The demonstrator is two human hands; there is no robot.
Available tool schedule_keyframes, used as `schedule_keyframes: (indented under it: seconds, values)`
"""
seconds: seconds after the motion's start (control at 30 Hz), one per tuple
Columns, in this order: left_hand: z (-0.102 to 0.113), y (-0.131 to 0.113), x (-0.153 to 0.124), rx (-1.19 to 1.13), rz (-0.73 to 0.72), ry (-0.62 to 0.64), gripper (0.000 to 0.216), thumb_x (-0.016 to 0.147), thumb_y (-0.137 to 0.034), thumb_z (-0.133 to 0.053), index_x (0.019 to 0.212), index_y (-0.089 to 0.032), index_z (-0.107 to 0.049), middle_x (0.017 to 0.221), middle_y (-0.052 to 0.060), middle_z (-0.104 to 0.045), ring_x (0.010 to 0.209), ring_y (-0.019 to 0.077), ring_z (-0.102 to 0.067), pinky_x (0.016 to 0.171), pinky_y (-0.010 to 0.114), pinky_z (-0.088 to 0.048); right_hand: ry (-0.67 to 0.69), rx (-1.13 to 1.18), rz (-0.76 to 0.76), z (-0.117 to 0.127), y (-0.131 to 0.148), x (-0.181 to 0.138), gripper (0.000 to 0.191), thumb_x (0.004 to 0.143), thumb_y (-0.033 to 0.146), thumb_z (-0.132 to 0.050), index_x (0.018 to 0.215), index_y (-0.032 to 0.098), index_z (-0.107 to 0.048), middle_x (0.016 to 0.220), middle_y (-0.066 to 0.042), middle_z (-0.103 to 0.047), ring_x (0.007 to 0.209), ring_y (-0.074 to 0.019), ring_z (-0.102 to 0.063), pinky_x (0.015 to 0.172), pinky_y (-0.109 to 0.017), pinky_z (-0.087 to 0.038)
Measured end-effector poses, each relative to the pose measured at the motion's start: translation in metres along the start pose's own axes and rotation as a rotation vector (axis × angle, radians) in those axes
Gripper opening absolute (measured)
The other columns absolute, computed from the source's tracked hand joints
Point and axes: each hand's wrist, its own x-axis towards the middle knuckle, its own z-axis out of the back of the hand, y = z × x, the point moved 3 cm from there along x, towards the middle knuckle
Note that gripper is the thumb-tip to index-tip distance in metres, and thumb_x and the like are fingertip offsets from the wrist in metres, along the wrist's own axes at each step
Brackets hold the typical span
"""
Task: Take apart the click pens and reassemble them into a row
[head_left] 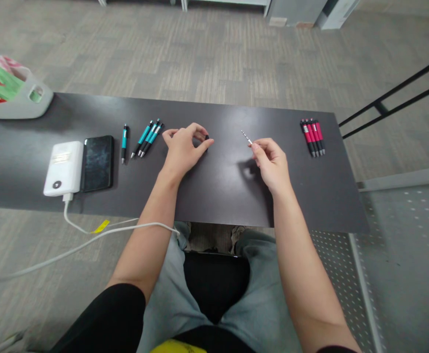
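My left hand (pixel 185 149) is low over the dark table, its thumb and forefinger closed at a small black piece (pixel 206 138). Most of that piece is hidden by the fingers. On the right, my right hand (pixel 271 164) pinches a thin whitish stick with dark bands (pixel 246 137). The stick points up and to the left, raised above the tabletop, and the hand casts a shadow below it. Just left of my left hand lie several teal-and-black pens (pixel 148 139), with a single teal pen (pixel 124 143) apart from them.
Several pink-and-black pens (pixel 312 138) lie side by side near the right end of the table (pixel 222 196). A white power bank (pixel 63 168) with a cable (pixel 89 245) sits beside a black phone-like slab (pixel 97 163). A white basket (pixel 34 100) holds colourful cloth at far left.
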Motion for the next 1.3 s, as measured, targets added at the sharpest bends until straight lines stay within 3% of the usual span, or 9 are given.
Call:
schedule_keyframes:
  seconds: [0.2, 0.27, 0.37, 0.43, 0.57, 0.93, 1.13, 1.2, 1.3]
  values:
    - [-0.007, 0.002, -0.001, 0.162, 0.003, 0.081, 0.016, 0.107, -0.042, -0.084, 0.11, -0.028, -0.076, 0.133, 0.01, -0.084, 0.134, 0.0393, -0.071, 0.127, 0.065, -0.034, -0.009, -0.038, -0.008, -0.001, -0.004, -0.001, 0.037, 0.099, 0.066, -0.08, 0.099, 0.029, -0.075, 0.078, 0.002, -0.06, 0.069, -0.0188, -0.048, 0.071, -0.037, -0.041]
    - [-0.003, 0.008, -0.002, 0.16, 0.007, 0.11, 0.023, 0.107, -0.045, -0.084, 0.123, -0.03, -0.078, 0.146, 0.012, -0.079, 0.144, 0.0412, -0.066, 0.128, 0.065, -0.034, -0.009, -0.048, -0.007, 0.0, -0.005, -0.001, 0.036, 0.099, 0.064, -0.081, 0.099, 0.029, -0.075, 0.078, 0.002, -0.061, 0.069, -0.0189, -0.048, 0.071, -0.037, -0.042]
    - [0.004, 0.019, -0.003, 0.116, -0.035, 0.225, 0.053, 0.098, -0.045, -0.093, 0.147, -0.034, -0.076, 0.163, 0.011, -0.07, 0.156, 0.0419, -0.058, 0.129, 0.061, -0.035, 0.002, -0.064, -0.002, 0.001, -0.007, 0.0, 0.035, 0.101, 0.063, -0.08, 0.1, 0.029, -0.075, 0.078, 0.002, -0.061, 0.068, -0.0194, -0.049, 0.071, -0.037, -0.043]
    - [0.008, 0.025, -0.003, 0.116, -0.062, 0.286, 0.058, 0.095, -0.042, -0.095, 0.149, -0.035, -0.077, 0.166, 0.01, -0.068, 0.16, 0.0418, -0.055, 0.129, 0.06, -0.036, 0.006, -0.069, 0.004, 0.001, -0.007, 0.0, 0.034, 0.101, 0.062, -0.08, 0.1, 0.029, -0.075, 0.078, 0.002, -0.06, 0.068, -0.0197, -0.05, 0.071, -0.037, -0.044]
    - [0.008, 0.029, -0.001, 0.144, -0.066, 0.302, 0.045, 0.097, -0.041, -0.094, 0.141, -0.036, -0.083, 0.166, 0.009, -0.068, 0.161, 0.0414, -0.052, 0.129, 0.06, -0.035, -0.004, -0.097, 0.019, -0.001, -0.008, -0.001, 0.032, 0.101, 0.06, -0.08, 0.098, 0.029, -0.075, 0.08, 0.001, -0.064, 0.073, -0.0214, -0.055, 0.073, -0.038, -0.046]
    - [0.009, 0.02, -0.004, 0.131, -0.035, 0.284, 0.057, 0.092, -0.043, -0.099, 0.145, -0.036, -0.081, 0.164, 0.009, -0.069, 0.16, 0.0428, -0.054, 0.13, 0.06, -0.035, 0.044, -0.18, 0.051, -0.004, -0.006, -0.002, 0.029, 0.1, 0.058, -0.077, 0.097, 0.029, -0.076, 0.084, 0.0, -0.07, 0.081, -0.0238, -0.063, 0.081, -0.039, -0.049]
    - [0.007, -0.015, -0.006, -0.031, -0.151, 0.221, 0.052, 0.102, -0.046, -0.088, 0.151, -0.034, -0.074, 0.159, 0.007, -0.074, 0.152, 0.037, -0.063, 0.131, 0.054, -0.039, 0.114, -0.198, 0.113, -0.01, 0.002, -0.005, 0.032, 0.106, 0.06, -0.075, 0.098, 0.029, -0.076, 0.089, -0.002, -0.074, 0.084, -0.0249, -0.063, 0.089, -0.041, -0.055]
    - [0.002, -0.027, -0.007, -0.051, -0.176, 0.23, 0.043, 0.104, -0.044, -0.084, 0.145, -0.033, -0.077, 0.152, 0.006, -0.079, 0.147, 0.0358, -0.067, 0.13, 0.053, -0.042, 0.146, -0.199, 0.123, -0.012, 0.005, -0.007, 0.03, 0.108, 0.058, -0.074, 0.099, 0.03, -0.077, 0.092, -0.002, -0.075, 0.085, -0.025, -0.064, 0.091, -0.042, -0.056]
    - [-0.003, -0.035, -0.007, -0.064, -0.175, 0.23, 0.016, 0.109, -0.039, -0.079, 0.122, -0.032, -0.083, 0.137, 0.004, -0.085, 0.136, 0.033, -0.073, 0.132, 0.054, -0.042, 0.171, -0.203, 0.129, -0.014, 0.007, -0.009, 0.028, 0.11, 0.056, -0.073, 0.099, 0.03, -0.077, 0.096, -0.003, -0.077, 0.085, -0.0253, -0.064, 0.091, -0.043, -0.056]
